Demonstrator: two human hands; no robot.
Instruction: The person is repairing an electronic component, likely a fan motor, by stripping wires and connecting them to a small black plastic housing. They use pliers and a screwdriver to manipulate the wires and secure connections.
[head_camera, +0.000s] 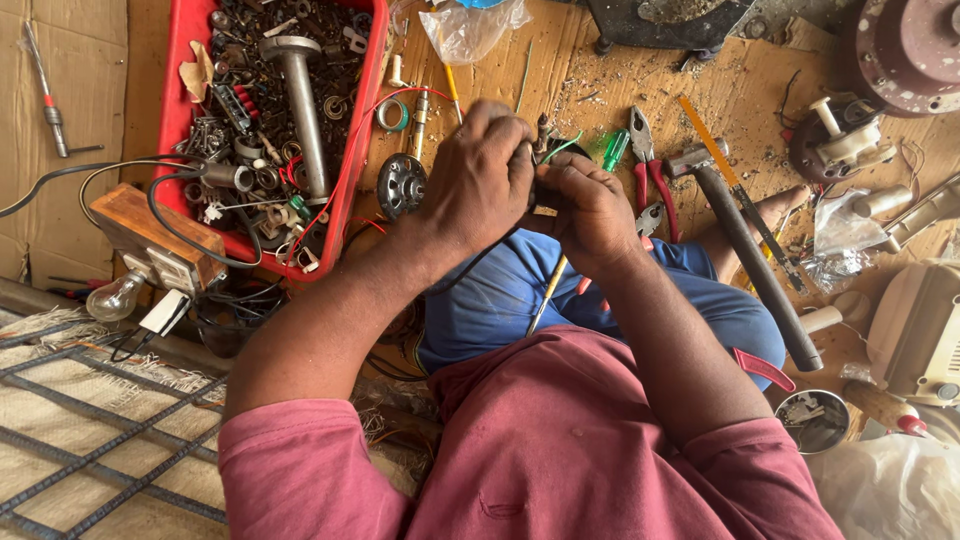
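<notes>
A small dark part (545, 170) with a green wire (562, 147), gripped between both hands.

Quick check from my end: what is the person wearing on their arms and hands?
Both hands are bare: no gloves, rings or watch show on the left hand or the right hand. The forearms are uncovered; short sleeves of a maroon shirt end near the elbows.

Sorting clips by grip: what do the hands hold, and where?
Both hands close around a small dark part with wires; the exact hold is hidden.
</notes>
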